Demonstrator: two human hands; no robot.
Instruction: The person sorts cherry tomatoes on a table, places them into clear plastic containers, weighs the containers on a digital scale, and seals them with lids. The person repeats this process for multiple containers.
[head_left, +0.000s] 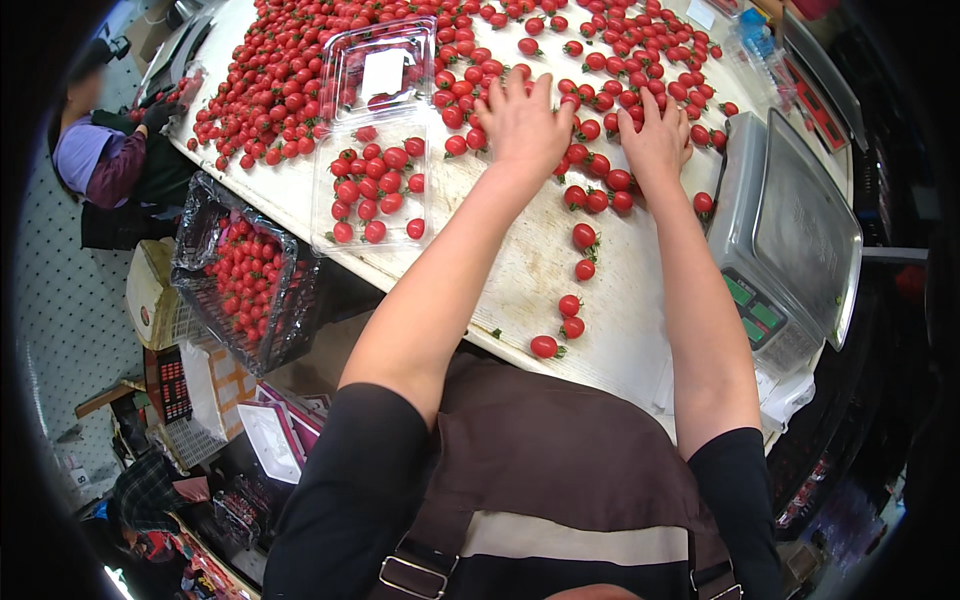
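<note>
Both my hands reach over cherry tomatoes (598, 200) spread on a white table (517, 270). My left hand (525, 120) rests among them with its fingers spread, fingertips touching or just above some. My right hand (656, 139) lies over others, its fingers bent and slightly apart; whether a tomato is under its palm is hidden. Left of my left arm stands an open clear plastic clamshell box (429, 161), its base partly filled with tomatoes and its lid folded back with a white label. A large heap of tomatoes (277, 90) lies beyond it.
A digital scale (806, 202) with a metal pan stands at the table's right edge, with another scale (825, 97) behind. A black-lined crate (292, 277) of tomatoes is below the left edge. A co-worker (112, 150) with dark gloves is at the far left.
</note>
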